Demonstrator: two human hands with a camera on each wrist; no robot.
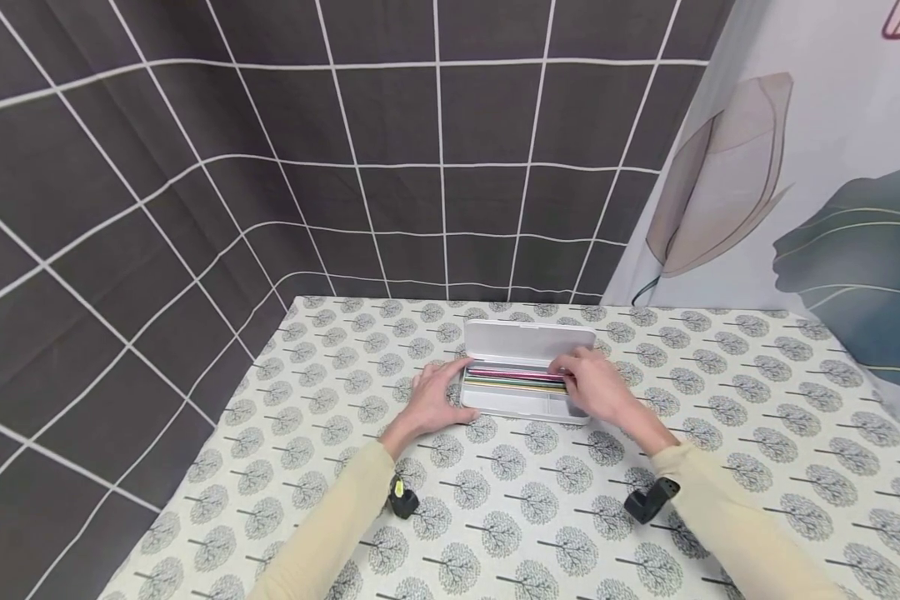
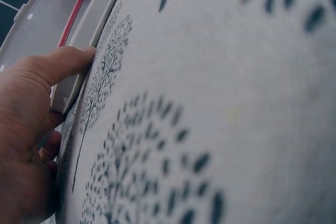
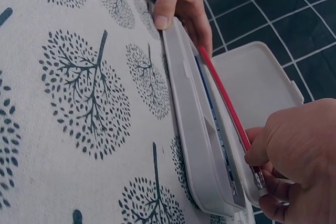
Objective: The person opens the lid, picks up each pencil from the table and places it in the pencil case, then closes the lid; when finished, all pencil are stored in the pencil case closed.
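Observation:
A white pencil case (image 1: 506, 404) lies on the table with its lid (image 1: 528, 339) tipped up at the back. Several coloured pencils (image 1: 513, 384) lie lengthwise inside it. My left hand (image 1: 432, 398) grips the case's left end, thumb at the front edge and fingers toward the back. Over the right end, my right hand (image 1: 598, 385) pinches a red pencil (image 3: 227, 100) near its eraser end (image 3: 260, 182). In the right wrist view this pencil runs along the case toward the left hand; a blue pencil (image 3: 206, 85) shows lower down inside.
A white tablecloth (image 1: 510, 508) with grey tree prints covers the table. Behind it hangs a dark curtain (image 1: 487, 200) with white grid lines. At the right is a pale curtain (image 1: 727, 275) with leaf shapes. Each wrist carries a black device (image 1: 651, 500).

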